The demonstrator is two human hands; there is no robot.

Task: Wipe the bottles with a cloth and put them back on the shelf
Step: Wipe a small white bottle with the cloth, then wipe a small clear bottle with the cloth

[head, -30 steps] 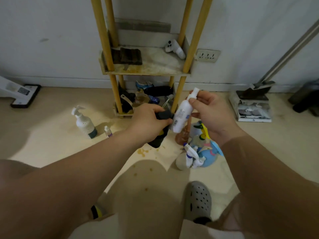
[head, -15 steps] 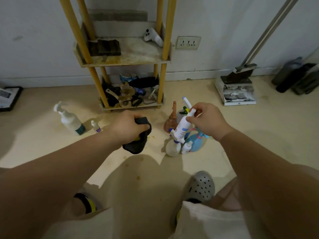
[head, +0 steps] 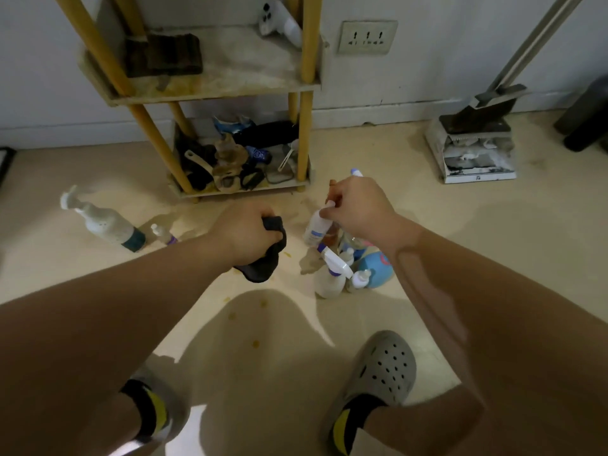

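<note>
The small white bottle [head: 315,227], tilted, is in front of the right post of the shelf [head: 214,93], pinched at its cap by the right hand [head: 358,205]. The left hand [head: 243,232] is clenched round the dark cloth [head: 263,269] in front of the shelf's lowest tier, apart from the bottle. Other bottles [head: 329,279] cluster on the floor before that same post, and a pump bottle [head: 105,223] stands left of the shelf.
</note>
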